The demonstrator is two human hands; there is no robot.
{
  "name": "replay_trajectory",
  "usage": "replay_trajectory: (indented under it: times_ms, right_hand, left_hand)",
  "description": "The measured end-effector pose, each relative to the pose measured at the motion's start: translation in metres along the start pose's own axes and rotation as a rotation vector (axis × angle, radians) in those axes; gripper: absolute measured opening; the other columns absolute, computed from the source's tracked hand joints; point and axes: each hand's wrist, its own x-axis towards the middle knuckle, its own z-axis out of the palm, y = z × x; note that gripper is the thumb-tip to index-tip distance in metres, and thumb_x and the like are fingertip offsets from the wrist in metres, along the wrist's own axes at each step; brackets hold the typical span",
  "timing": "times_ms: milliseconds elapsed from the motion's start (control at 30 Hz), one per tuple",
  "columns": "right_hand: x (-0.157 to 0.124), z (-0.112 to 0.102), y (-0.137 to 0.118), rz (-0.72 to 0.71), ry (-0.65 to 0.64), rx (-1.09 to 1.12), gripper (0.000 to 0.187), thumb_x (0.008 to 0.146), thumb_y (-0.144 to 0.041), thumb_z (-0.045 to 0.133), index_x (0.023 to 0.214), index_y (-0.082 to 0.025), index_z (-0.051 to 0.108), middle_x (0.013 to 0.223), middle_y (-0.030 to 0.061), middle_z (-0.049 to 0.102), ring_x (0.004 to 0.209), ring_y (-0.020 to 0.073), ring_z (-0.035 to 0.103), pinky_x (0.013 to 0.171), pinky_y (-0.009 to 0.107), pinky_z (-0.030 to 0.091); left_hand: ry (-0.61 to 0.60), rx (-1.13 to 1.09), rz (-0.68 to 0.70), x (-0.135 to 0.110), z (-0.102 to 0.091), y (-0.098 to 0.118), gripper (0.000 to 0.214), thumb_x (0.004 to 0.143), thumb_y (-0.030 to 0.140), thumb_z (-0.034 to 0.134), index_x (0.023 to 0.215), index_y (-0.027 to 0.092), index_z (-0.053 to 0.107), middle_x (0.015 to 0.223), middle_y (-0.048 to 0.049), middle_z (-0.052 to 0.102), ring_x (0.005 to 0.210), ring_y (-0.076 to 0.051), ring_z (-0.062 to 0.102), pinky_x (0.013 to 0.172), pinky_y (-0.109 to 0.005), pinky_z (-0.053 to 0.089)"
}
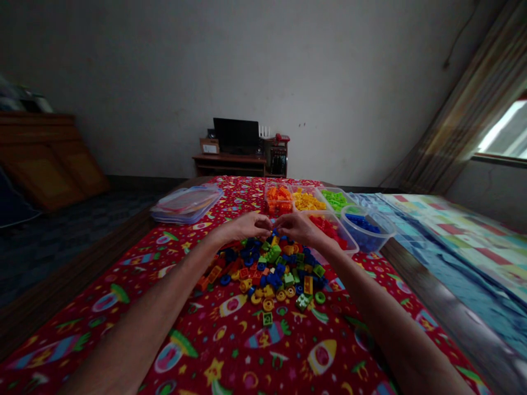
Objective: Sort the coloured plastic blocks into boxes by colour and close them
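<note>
My left hand (252, 225) reaches over the far side of a heap of mixed toy building blocks (263, 263), its fingers curled in. Close beside it, my right hand (300, 226) is also bent inward, with the fingertips of both hands nearly meeting. Whatever the fingers pinch is too small and dark to make out; blue blocks show just below them. The heap mixes blue, green, yellow, orange and red pieces, some of them round. A lone green block (267, 319) lies at its near edge.
Beyond my right hand stand clear tubs of sorted blocks: orange (279, 198), yellow (308, 201), lime green (334, 199), red (327, 229) and blue (363, 224). Stacked clear lids (187, 203) lie at the left. A red patterned cloth (230, 351) covers the table.
</note>
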Motion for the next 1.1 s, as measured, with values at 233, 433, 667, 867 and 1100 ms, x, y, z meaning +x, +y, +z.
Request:
replay_trajectory:
  times_ms: [233,433,667,867,1100]
  right_hand:
    - [-0.001,-0.007,-0.002,0.014,0.034,-0.032,0.03,0.074,-0.006,0.05,0.092,-0.015,0.072,0.078,0.0035,0.069,0.068,0.0111,0.06,0.062,0.022,0.044]
    - [0.001,-0.011,-0.002,0.274,0.021,0.488,0.024,0.08,-0.008,0.045,0.089,-0.012,0.067,0.081,0.0048,0.068,0.069,0.0115,0.064,0.066,0.026,0.054]
    - [-0.005,-0.016,-0.01,0.376,0.034,0.726,0.02,0.085,-0.011,0.045,0.086,-0.014,0.065,0.074,0.0034,0.066,0.074,0.0116,0.064,0.073,0.028,0.055]
    - [-0.012,-0.049,-0.001,0.319,0.105,0.335,0.022,0.08,-0.016,0.054,0.097,-0.012,0.067,0.076,0.0049,0.067,0.067,0.0128,0.063,0.065,0.028,0.052]
    - [-0.027,-0.086,0.01,0.245,0.253,-0.346,0.021,0.078,-0.016,0.055,0.091,-0.013,0.072,0.073,0.0082,0.068,0.066,0.0156,0.06,0.065,0.028,0.045]
  left_hand:
    - [0.02,0.266,-0.021,0.006,0.007,-0.007,0.032,0.064,0.033,0.067,0.091,0.017,0.067,0.077,-0.0007,0.066,0.072,-0.017,0.059,0.065,-0.025,0.045]
    - [0.027,0.524,0.094,0.008,0.015,0.003,0.026,0.066,0.034,0.066,0.087,0.019,0.068,0.084,-0.002,0.064,0.077,-0.018,0.057,0.066,-0.025,0.042]
    - [0.068,0.398,0.061,0.004,0.013,0.007,0.018,0.066,0.031,0.06,0.077,0.016,0.06,0.072,0.0004,0.06,0.067,-0.015,0.054,0.059,-0.024,0.042]
    - [0.116,0.121,0.054,0.004,0.001,0.003,0.022,0.064,0.034,0.062,0.075,0.017,0.053,0.07,0.0009,0.059,0.067,-0.014,0.057,0.063,-0.026,0.046]
    - [0.171,-0.031,0.01,0.003,-0.002,0.007,0.045,0.059,0.049,0.07,0.085,0.016,0.056,0.079,-0.0024,0.065,0.077,-0.019,0.062,0.071,-0.032,0.048]
